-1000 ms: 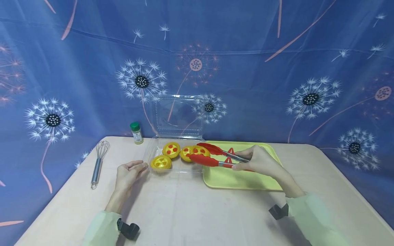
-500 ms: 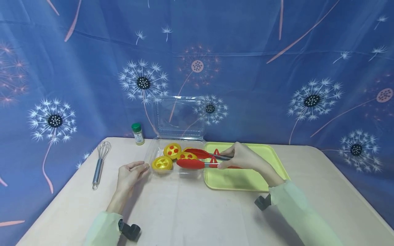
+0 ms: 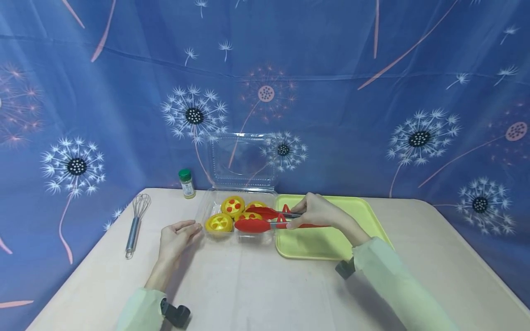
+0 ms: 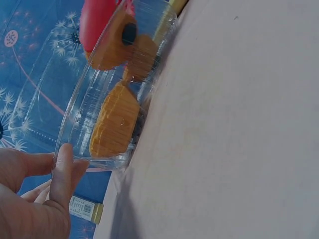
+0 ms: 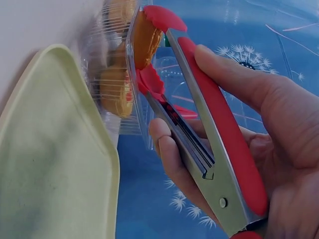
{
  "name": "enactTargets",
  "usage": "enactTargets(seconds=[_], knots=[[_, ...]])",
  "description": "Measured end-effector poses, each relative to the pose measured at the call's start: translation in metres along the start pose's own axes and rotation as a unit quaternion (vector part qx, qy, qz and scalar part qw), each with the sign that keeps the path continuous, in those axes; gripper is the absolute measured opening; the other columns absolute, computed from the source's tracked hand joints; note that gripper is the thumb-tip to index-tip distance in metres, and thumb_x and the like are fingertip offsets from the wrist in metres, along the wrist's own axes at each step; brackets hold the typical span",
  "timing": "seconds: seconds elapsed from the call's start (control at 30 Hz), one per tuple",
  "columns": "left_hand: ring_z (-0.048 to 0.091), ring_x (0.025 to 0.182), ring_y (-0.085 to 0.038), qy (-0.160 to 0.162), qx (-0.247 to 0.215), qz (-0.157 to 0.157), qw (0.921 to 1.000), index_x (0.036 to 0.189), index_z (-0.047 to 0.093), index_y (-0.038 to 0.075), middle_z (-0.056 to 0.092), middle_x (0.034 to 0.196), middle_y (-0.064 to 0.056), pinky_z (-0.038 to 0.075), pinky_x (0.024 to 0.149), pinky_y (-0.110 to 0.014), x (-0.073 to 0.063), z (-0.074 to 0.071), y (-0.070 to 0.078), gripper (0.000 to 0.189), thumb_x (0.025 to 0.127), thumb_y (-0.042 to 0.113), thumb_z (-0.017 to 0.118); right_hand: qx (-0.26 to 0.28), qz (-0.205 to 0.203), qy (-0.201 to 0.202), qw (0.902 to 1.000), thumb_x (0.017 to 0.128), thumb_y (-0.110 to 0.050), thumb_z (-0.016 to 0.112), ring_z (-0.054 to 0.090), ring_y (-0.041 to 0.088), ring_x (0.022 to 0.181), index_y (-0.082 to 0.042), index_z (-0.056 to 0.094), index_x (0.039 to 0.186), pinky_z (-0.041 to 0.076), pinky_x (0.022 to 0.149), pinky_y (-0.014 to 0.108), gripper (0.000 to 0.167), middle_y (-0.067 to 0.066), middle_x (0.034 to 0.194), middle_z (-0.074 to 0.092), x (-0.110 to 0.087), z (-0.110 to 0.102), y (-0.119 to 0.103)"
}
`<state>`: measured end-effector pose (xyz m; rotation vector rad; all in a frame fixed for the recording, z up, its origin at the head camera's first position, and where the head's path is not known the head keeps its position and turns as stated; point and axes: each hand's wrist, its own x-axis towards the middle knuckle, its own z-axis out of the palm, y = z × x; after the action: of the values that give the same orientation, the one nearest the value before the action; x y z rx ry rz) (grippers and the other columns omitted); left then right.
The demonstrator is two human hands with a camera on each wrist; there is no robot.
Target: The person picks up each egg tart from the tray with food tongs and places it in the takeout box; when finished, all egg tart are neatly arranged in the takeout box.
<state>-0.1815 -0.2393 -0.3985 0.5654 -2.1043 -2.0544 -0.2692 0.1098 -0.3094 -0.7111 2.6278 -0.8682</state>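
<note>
My left hand is at the near-left corner of an open clear plastic clamshell container. In the left wrist view its thumb and fingers pinch the container's rim. My right hand grips metal tongs with red handles and red tips. Between the tips is a yellow tart with red spots, low over the container's right side and partly covered by the tongs. Inside the container are another red-spotted tart, a plainer yellow tart, and a further tart behind the tongs.
A yellow tray lies right of the container, beneath the right hand. The clear lid stands up at the back against the blue curtain. To the left are a green-capped shaker bottle and a whisk.
My right hand has moved left with the tongs, carrying the tart from the tray side over the container and lower among the others. My left hand has stayed at the corner.
</note>
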Motion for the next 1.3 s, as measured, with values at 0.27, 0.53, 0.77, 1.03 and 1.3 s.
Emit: enactTargets(seconds=[0.27, 0.53, 0.77, 1.03, 1.3], knots=[[0.068, 0.082, -0.002, 0.001, 0.0, 0.003, 1.0, 0.129, 0.051, -0.015, 0.069, 0.114, -0.02, 0.059, 0.079, -0.017, 0.0, 0.0, -0.001, 0.04, 0.096, 0.007, 0.059, -0.036, -0.016, 0.014, 0.9992, 0.072, -0.029, 0.087, 0.022, 0.009, 0.047, -0.007, 0.078, 0.101, 0.021, 0.046, 0.022, 0.038, -0.007, 0.059, 0.064, 0.002, 0.004, -0.005], [0.069, 0.084, -0.004, 0.002, -0.004, 0.002, 1.0, 0.128, 0.051, -0.014, 0.069, 0.113, -0.02, 0.06, 0.081, -0.02, 0.002, 0.001, -0.001, 0.039, 0.096, 0.007, 0.058, -0.08, -0.026, 0.034, 0.9959, 0.071, -0.029, 0.087, 0.016, 0.012, 0.046, -0.004, 0.074, 0.109, 0.017, 0.044, 0.024, 0.047, -0.005, 0.042, 0.038, 0.002, 0.009, -0.009], [0.067, 0.076, 0.001, 0.007, -0.008, 0.003, 0.9999, 0.128, 0.051, -0.015, 0.07, 0.111, -0.02, 0.06, 0.077, -0.017, 0.0, 0.002, 0.0, 0.039, 0.095, 0.005, 0.057, -0.086, -0.038, 0.023, 0.9953, 0.071, -0.027, 0.088, 0.012, 0.011, 0.046, -0.003, 0.074, 0.109, 0.01, 0.043, 0.023, 0.047, -0.009, 0.046, 0.027, 0.003, 0.011, -0.012], [0.067, 0.074, 0.001, 0.007, -0.012, 0.004, 0.9999, 0.128, 0.05, -0.016, 0.07, 0.109, -0.02, 0.06, 0.077, -0.017, 0.0, 0.002, 0.0, 0.039, 0.095, 0.005, 0.057, -0.104, -0.049, 0.011, 0.9933, 0.071, -0.03, 0.088, 0.013, 0.01, 0.048, -0.005, 0.078, 0.097, 0.013, 0.045, 0.023, 0.037, -0.01, 0.048, 0.028, 0.008, 0.006, -0.017], [0.067, 0.074, 0.001, 0.009, -0.016, 0.004, 0.9998, 0.128, 0.05, -0.017, 0.069, 0.109, -0.021, 0.06, 0.076, -0.018, -0.001, 0.002, 0.001, 0.04, 0.095, 0.004, 0.058, -0.105, -0.053, 0.009, 0.9931, 0.07, -0.032, 0.088, 0.016, 0.009, 0.047, -0.004, 0.075, 0.108, 0.016, 0.044, 0.022, 0.049, -0.01, 0.049, 0.039, 0.011, 0.005, -0.01]])
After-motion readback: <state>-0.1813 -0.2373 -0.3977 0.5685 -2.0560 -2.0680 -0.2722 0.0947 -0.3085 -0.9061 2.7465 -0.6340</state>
